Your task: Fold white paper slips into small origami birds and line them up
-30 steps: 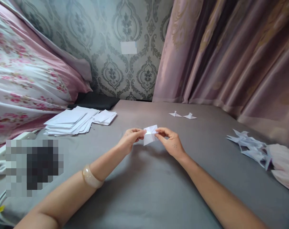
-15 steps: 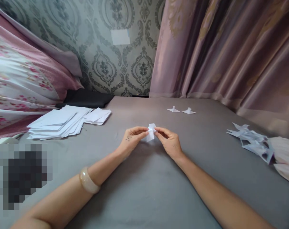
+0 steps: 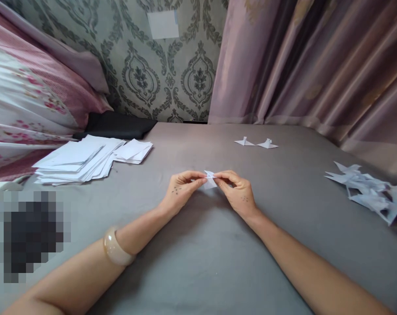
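Note:
A small piece of folded white paper [image 3: 210, 180] is held up between my two hands over the grey sheet [image 3: 198, 262]. My left hand [image 3: 182, 187] pinches its left edge between thumb and fingers. At the opposite edge my right hand [image 3: 238, 190] pinches it the same way. The fingertips cover the paper's sides, and its exact folds are too small to make out. Beyond my hands, two small folded paper figures [image 3: 267, 144] with pointed ends stand on the sheet.
A stack of white paper sheets [image 3: 70, 159] lies at the left, with a smaller stack [image 3: 134, 151] beside it. Several folded paper shapes [image 3: 365, 188] are heaped at the right. Black cloth [image 3: 120, 124] lies at the back left. Pink curtains [image 3: 267, 65] hang at the right.
The folded paper has tipped and its shape between my fingers looks flatter and wider. My hands have drawn slightly apart, both still pinching it. The view has tilted down a little.

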`<state>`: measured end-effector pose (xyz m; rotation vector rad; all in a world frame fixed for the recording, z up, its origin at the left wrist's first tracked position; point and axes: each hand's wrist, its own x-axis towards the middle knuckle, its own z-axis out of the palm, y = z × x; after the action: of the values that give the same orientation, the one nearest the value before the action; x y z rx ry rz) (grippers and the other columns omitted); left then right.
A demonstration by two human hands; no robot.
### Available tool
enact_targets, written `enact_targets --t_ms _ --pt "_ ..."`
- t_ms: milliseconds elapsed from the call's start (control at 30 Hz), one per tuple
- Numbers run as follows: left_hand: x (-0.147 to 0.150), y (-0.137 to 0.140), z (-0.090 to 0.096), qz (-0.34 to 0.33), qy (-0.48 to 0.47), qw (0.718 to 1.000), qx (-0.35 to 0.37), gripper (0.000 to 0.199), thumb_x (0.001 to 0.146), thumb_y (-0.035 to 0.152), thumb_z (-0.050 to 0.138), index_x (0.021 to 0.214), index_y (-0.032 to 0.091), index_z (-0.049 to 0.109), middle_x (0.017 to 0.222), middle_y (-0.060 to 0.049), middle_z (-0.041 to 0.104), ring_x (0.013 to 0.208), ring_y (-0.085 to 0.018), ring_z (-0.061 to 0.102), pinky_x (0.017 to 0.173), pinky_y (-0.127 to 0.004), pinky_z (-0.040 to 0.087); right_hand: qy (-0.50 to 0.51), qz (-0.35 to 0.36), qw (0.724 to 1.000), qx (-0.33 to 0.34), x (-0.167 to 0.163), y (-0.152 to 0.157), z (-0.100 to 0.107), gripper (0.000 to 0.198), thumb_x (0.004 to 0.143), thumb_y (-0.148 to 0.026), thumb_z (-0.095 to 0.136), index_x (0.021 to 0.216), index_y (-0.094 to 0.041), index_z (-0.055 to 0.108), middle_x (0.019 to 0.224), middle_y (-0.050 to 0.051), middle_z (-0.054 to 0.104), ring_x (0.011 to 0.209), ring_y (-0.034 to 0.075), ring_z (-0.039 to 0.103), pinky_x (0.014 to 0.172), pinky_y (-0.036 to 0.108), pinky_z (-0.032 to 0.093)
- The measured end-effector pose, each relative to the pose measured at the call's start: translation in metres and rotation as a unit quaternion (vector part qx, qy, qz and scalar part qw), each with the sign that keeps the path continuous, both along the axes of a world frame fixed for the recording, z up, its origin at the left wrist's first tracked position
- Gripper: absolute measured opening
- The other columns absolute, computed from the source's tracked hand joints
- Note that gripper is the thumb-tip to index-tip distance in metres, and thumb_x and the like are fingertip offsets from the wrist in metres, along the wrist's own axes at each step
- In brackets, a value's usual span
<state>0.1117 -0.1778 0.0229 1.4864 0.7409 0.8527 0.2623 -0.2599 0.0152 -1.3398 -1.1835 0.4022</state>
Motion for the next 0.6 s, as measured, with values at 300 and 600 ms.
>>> enact_targets --t_ms 300,600 --pt "-0.0032 -0.0015 0.0055 0.0 0.066 0.992 0.107 0.018 0.078 0.037 0.068 0.081 0.02 0.073 0.079 -0.002 0.071 0.074 -0.016 0.059 0.073 -0.027 0.043 -0.064 0.006 0.998 0.003 -0.0009 -0.0044 0.0035 0.011 0.085 -0.025 0.06 0.087 -0.024 0.07 0.088 0.002 0.062 0.078 0.013 0.059 0.072 0.027 0.049" --pt "-0.0059 -0.0006 0.0075 -0.051 0.024 0.99 0.128 0.016 0.076 0.033 0.07 0.073 0.017 0.066 0.101 -0.006 0.066 0.097 -0.018 0.059 0.09 -0.032 0.043 -0.056 0.071 0.996 -0.002 -0.0008 -0.0068 0.0067 0.01 0.087 -0.024 0.056 0.087 -0.023 0.066 0.083 0.001 0.063 0.078 0.013 0.058 0.074 0.027 0.047"
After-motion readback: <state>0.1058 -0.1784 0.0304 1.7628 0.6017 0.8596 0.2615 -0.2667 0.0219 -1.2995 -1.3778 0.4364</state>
